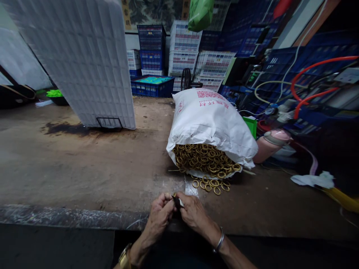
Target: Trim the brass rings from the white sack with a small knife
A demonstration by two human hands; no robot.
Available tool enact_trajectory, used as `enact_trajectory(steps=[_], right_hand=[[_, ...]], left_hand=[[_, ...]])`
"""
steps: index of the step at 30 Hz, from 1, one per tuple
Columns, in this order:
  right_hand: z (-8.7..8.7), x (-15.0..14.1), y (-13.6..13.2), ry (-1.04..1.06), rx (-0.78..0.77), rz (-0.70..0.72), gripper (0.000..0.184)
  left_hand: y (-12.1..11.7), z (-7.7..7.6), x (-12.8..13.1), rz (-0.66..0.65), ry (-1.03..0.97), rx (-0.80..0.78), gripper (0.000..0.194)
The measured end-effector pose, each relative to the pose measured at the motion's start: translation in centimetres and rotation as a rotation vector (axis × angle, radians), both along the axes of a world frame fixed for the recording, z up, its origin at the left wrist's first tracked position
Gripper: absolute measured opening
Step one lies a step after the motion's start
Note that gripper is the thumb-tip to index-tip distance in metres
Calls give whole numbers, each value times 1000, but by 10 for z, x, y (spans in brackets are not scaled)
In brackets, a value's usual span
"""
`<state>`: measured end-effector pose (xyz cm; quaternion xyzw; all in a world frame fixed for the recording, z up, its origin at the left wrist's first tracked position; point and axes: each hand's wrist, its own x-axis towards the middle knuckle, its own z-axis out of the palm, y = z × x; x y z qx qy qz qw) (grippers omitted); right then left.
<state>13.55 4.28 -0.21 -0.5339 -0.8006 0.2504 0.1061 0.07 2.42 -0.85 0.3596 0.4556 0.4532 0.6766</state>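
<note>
My left hand (160,213) and my right hand (196,215) meet at the front edge of the workbench, both with fingers pinched together. Between them is a small, thin dark piece (176,201), which looks pointed at its upper end. A bit of white shows against my right fingers, and a speck of brass colour sits by my right fingertips; neither is clear. Just beyond my hands, several loose brass-coloured rings (209,185) lie on the bench. Many more rings (206,158) fill the open mouth of a white woven sack (213,119) lying on its side.
The wooden workbench (98,168) has a worn front edge. A tall whitish ribbed panel (92,63) stands at left in a black wire stand (109,122). A pink bottle (272,144) and orange hoses (301,101) are right of the sack. Stacked crates (183,46) line the back.
</note>
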Motion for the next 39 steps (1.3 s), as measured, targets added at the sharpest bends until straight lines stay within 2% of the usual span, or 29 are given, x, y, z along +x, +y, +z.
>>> enact_trajectory(steps=[4,7,11,15,19,23,28,31,35,39], right_hand=[[-1,-1,-1,-72,-9,17,31],[-5,2,1,-149,19,-20,29],[-9,14,11,-235,85,-187,26],[-11,31,25,-245,190,-393,23],[-14,40,33,-324,218,-478,16],[-15,39,36,-366,182,-521,14],[-21,38,34,-254,266,-513,10],[-26,36,29,-143,311,-484,12],[-22,26,21,105,199,-372,15],[-8,10,12,331,119,-266,12]], left_hand=[[-2,-2,-2,0,42,42,34],[-6,-3,-4,-42,30,-6,32],[-12,1,-5,-116,-110,-71,27],[-12,3,-4,-90,-302,-115,27],[-10,-1,-3,-102,-282,-162,33],[-8,-1,-3,-47,-352,-178,22],[-6,2,-7,-13,-455,-344,28],[-4,-1,-7,36,-471,-389,27],[1,-5,-1,83,-404,-372,32],[4,-6,7,72,-228,-228,35]])
